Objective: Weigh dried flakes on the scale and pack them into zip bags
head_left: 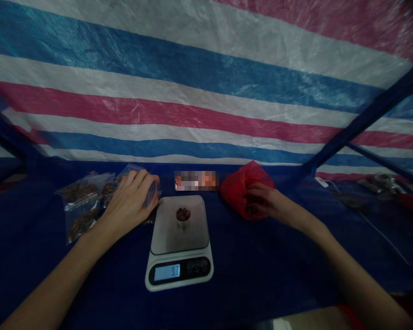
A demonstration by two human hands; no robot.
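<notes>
A white digital scale (179, 270) stands in the middle, its display reading what looks like 9.3. On its metal plate sits a small cup (183, 222) heaped with brown dried pieces. Left of the scale, my left hand (134, 192) curls its fingers around a clear plastic bag (153, 193). My right hand (266, 199) reaches into the mouth of a red plastic bag (236, 190), fingers bent among dark brown pieces. The fingertips are hidden there, so what they grip cannot be made out.
Filled clear zip bags (84, 213) lie beside my left forearm. Behind the scale is a blurred-out flat item (197, 181). A white cable (375, 227) runs across the blue surface at right. Blue frame bars (361, 119) and a striped tarp (192, 110) bound the space.
</notes>
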